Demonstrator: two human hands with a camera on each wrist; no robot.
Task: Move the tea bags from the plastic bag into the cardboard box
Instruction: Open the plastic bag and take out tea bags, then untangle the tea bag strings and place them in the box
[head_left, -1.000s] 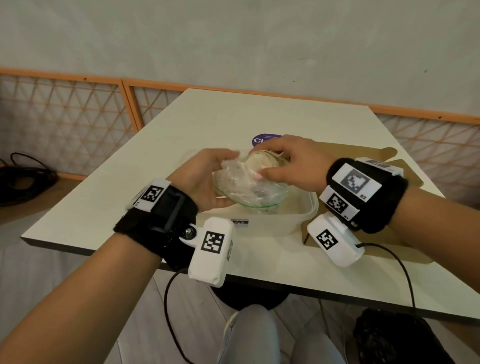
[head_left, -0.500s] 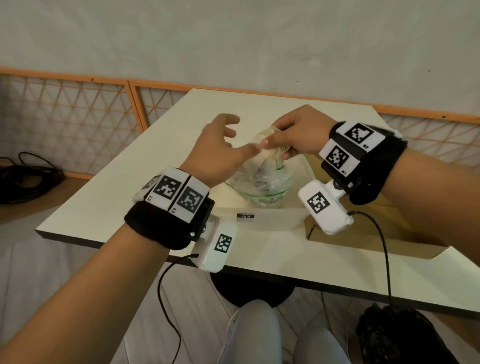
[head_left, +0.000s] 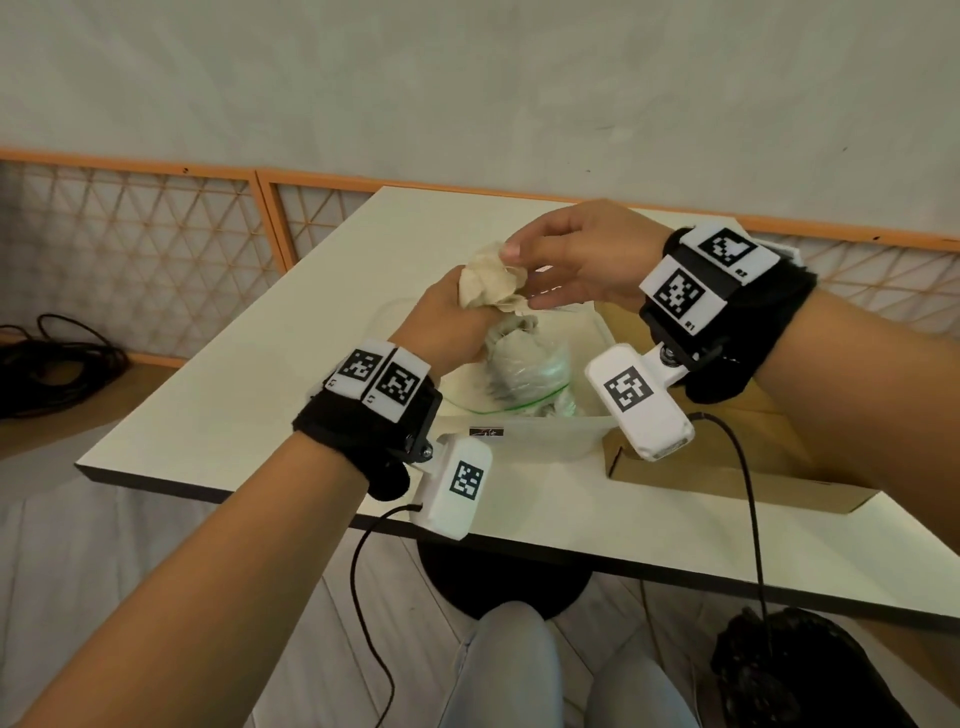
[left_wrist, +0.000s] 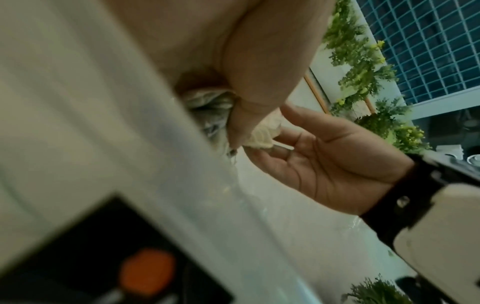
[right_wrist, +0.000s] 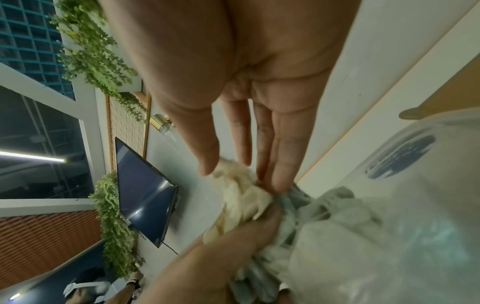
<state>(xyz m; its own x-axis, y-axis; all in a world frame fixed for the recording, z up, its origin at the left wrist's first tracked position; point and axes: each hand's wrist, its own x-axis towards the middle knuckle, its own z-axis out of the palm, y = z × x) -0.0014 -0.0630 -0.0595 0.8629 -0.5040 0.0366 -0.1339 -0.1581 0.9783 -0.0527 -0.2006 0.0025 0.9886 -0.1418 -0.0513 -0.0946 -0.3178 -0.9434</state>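
As the left hand is closing its grip round the lifted tea bags, the right hand is slackening open, likely readying a transfer to the cardboard box at their 4 o'clock.

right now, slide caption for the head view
Left hand grips the plastic bag over a clear tub, right hand touching the cream bundle above, cardboard box beside.
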